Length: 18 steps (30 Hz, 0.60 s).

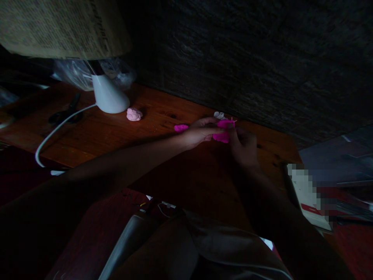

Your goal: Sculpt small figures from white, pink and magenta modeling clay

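Above the wooden table (163,112), a bright pink flattened piece of what looks like modelling clay (223,134) is between my hands. My left hand (199,133) is closed on its left side, with the fingers pointing right. At the right edge, my right hand (244,146) pinches the same piece; part of the grip is in shadow. A smaller bright pink piece (181,127) lies just left of my left hand. Farther left sits a pale pink clay lump (134,114). Behind my fingers a small white crumpled thing (219,115) is partly hidden.
A lamp with a white cone base (109,95) and printed paper shade (67,29) stands at the left, its white cord (54,138) curving forward. Dark scissors (68,112) lie nearby. A clear plastic bag (75,74) is behind the lamp. A dark stone wall (233,58) borders the table.
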{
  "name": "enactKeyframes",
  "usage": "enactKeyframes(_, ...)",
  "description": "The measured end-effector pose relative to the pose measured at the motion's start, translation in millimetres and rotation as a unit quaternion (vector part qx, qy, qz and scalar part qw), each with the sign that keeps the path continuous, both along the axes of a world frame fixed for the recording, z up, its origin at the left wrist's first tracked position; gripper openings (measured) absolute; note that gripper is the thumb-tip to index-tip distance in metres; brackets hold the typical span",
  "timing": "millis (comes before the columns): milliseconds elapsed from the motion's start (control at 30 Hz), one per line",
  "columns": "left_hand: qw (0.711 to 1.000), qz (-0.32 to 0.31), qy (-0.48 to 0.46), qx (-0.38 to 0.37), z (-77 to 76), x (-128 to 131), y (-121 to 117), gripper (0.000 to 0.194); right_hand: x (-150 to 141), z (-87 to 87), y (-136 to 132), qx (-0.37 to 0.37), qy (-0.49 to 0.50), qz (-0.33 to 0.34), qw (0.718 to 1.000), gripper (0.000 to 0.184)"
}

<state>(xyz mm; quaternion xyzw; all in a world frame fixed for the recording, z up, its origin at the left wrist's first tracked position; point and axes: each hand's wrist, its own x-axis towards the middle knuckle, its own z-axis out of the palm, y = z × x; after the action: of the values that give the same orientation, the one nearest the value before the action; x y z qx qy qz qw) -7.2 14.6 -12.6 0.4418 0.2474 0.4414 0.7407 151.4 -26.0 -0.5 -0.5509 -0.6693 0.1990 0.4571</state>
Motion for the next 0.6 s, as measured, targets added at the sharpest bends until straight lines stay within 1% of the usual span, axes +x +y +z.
enactKeyframes(200,1.0,0.003,-0.011,0.01,-4.0,0.1,1.9,0.015,-0.4,0.9,0.6,-0.006,-0.001,-0.002,1.0,0.053)
enactKeyframes(433,1.0,0.008,0.008,0.018,-3.5,0.1,1.1,0.02,0.5,-1.1,1.3,-0.008,-0.002,0.003,1.0,0.054)
enactKeyframes(600,0.999,0.012,0.032,0.04,-6.8,0.5,2.6,0.026,0.1,-0.2,0.8,-0.015,-0.003,0.004,1.0,0.055)
